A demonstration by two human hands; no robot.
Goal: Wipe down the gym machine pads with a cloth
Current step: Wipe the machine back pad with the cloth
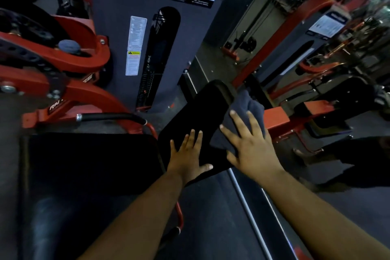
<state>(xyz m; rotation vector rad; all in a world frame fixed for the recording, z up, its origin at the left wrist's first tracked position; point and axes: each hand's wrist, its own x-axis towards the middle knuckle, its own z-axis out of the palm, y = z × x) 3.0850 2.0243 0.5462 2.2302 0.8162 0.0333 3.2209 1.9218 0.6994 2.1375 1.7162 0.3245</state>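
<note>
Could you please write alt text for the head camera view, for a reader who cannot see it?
A person's right hand presses a dark blue cloth flat against the edge of a narrow black pad, while the left hand rests open on the pad. A larger black seat pad and red machine frame lie to the left.

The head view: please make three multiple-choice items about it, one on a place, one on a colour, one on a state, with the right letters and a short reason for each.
1. Where does the dark blue-grey cloth lie?
A. on the right edge of the narrow black pad
B. on the floor
C. on the wide black seat pad

2. What colour is the machine's curved metal frame?
A. yellow
B. red
C. white

3. How is the left hand?
A. gripping the cloth
B. flat on the narrow pad
C. clenched in the air

Answers: 1 A, the right hand presses it there; 2 B, the arms are painted red; 3 B, its fingers lie straight.
</note>
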